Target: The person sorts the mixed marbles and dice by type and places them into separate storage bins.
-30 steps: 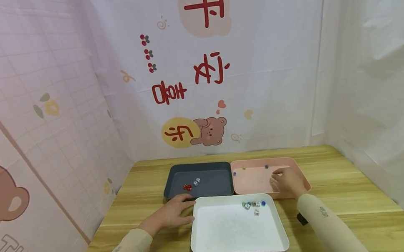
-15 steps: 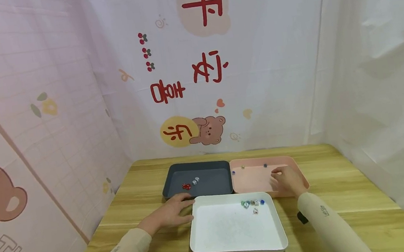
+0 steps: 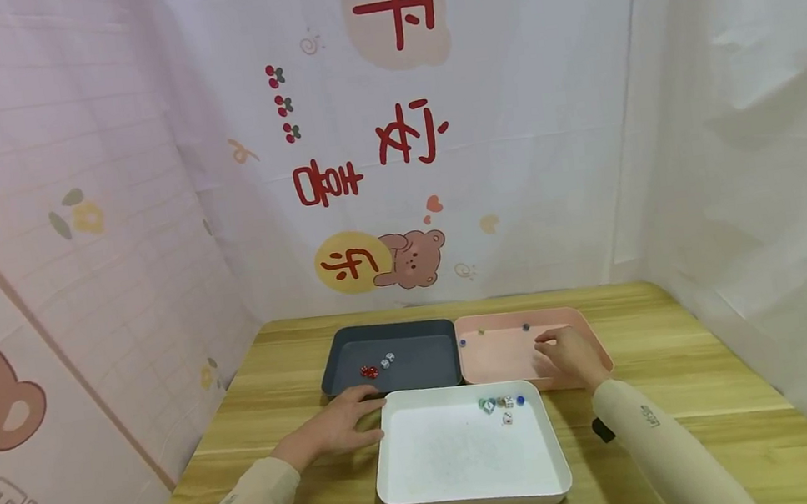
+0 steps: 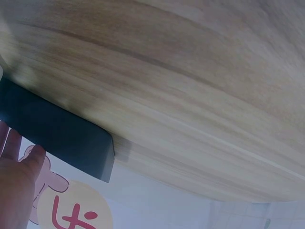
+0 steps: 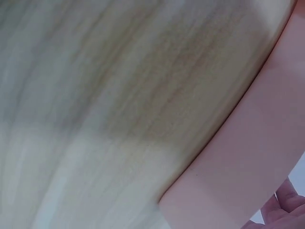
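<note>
My left hand (image 3: 342, 425) lies beside the white tray (image 3: 472, 500), fingers spread and loosely extended, fingertips right at its upper left corner. Over the right part of the pink tray (image 3: 501, 368) is my right hand (image 3: 575, 353), its fingers bent and drawn toward the thumb. I cannot tell whether a die is between those fingertips. Inside the pink tray lie a blue die (image 3: 526, 327), another blue die (image 3: 463, 343) and a small yellowish die (image 3: 481, 331). Several mixed dice, among them a white die (image 3: 507, 418), sit toward the white tray's upper right corner.
A dark blue-grey tray (image 3: 418, 372) adjoins the pink one on its left, bearing red dice (image 3: 369, 371) and white dice (image 3: 387, 362). All three trays stand on a wood-grain table (image 3: 699, 384). Printed cloth (image 3: 534, 143) hangs behind and at both sides.
The head view has shifted slightly. My right hand stays over the pink tray, its fingertips a little closer together than before. My left hand keeps its place by the white tray.
</note>
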A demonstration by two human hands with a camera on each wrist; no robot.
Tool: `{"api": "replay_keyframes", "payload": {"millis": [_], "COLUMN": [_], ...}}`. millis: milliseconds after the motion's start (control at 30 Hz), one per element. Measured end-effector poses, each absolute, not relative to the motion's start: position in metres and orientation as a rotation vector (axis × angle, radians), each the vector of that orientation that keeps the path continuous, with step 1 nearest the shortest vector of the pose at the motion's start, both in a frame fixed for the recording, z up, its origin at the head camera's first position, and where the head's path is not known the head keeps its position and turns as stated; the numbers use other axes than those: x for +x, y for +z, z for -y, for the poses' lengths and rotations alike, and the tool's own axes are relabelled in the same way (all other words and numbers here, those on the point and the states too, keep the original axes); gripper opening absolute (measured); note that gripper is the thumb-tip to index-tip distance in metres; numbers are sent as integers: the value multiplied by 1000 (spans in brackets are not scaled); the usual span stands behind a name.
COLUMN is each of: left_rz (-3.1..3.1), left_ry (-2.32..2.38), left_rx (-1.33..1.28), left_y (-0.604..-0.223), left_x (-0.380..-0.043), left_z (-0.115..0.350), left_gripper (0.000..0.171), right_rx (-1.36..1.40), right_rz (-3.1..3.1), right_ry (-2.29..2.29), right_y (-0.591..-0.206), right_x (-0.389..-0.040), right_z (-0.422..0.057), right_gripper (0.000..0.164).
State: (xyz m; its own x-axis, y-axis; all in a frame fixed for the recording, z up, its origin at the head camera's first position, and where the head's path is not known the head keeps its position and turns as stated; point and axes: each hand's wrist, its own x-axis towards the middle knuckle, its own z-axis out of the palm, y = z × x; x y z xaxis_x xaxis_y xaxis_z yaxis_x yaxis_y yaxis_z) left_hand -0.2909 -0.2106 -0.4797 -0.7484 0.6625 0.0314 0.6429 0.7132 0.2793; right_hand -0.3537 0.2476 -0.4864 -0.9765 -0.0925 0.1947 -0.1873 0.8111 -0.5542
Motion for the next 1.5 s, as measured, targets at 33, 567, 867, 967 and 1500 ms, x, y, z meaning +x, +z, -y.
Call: {"api": "replay_keyframes", "payload": {"millis": [33, 567, 867, 967, 1500], "left_rz": [-2840, -2828, -2815, -2819, -2839], "left_ry": [423, 453, 470, 472, 478], "left_rx": [1077, 1055, 1019, 1021, 1050], "left_y": [-479, -484, -489, -490, -486], "left_x": [-291, -292, -286, -286, -291], "left_z": [210, 212, 212, 212, 213], "left_gripper": [59, 61, 62, 62, 62], "right_rx": [228, 307, 351, 361, 510], "right_rz": [2837, 2832, 2770, 2775, 2796], "right_ry": [899, 960, 1009, 1037, 804], "right_y": [-485, -476, -479, -478, -482], "right_x": [-354, -338, -329, -325, -302], "right_z": [-247, -232, -227, -225, -209], "right_gripper": [26, 25, 21, 20, 7]}}
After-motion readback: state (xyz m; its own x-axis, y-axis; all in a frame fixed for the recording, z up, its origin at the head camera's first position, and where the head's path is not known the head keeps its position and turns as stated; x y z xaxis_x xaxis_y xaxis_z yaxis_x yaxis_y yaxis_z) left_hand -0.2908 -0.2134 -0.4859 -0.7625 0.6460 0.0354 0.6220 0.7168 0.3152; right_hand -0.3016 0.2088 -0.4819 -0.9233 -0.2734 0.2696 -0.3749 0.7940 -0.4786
